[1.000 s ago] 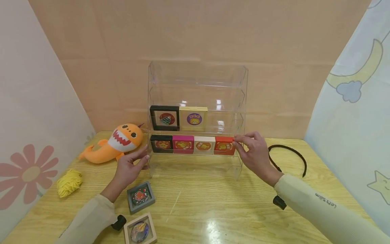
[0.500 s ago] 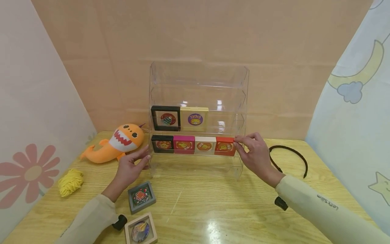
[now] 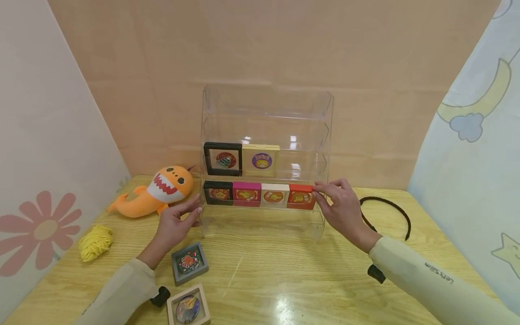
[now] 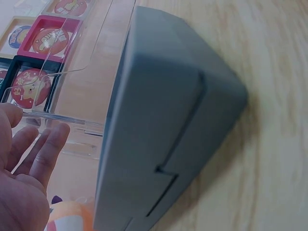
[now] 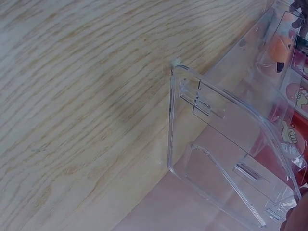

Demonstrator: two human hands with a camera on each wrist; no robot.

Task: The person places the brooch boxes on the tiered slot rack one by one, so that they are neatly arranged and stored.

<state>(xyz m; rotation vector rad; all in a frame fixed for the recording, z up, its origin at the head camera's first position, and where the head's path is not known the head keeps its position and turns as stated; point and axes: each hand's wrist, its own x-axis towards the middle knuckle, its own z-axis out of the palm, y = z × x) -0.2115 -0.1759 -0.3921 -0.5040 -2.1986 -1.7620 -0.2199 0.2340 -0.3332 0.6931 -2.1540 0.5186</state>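
A transparent tiered display rack [image 3: 304, 104] stands on the table. Its lower shelf holds a small black frame [image 3: 218, 193], a magenta frame [image 3: 247, 195], a cream frame [image 3: 275, 197] and a red frame [image 3: 301, 198] in a row. Thumb and index finger of my right hand [image 3: 340, 206] pinch the red frame's right corner. At the rack's lower left side is my left hand [image 3: 175, 227], its fingers fairly straight against the plastic in the left wrist view. One tier up sit a larger black frame [image 3: 223, 159] and a pale yellow frame [image 3: 261, 160].
A grey frame [image 3: 192, 276] and a light wooden frame [image 3: 206, 303] lie in front at left; the grey one looms in the left wrist view. An orange plush shark [image 3: 162, 189] and yellow yarn [image 3: 95, 243] sit left. A black headband [image 3: 390, 201] lies right.
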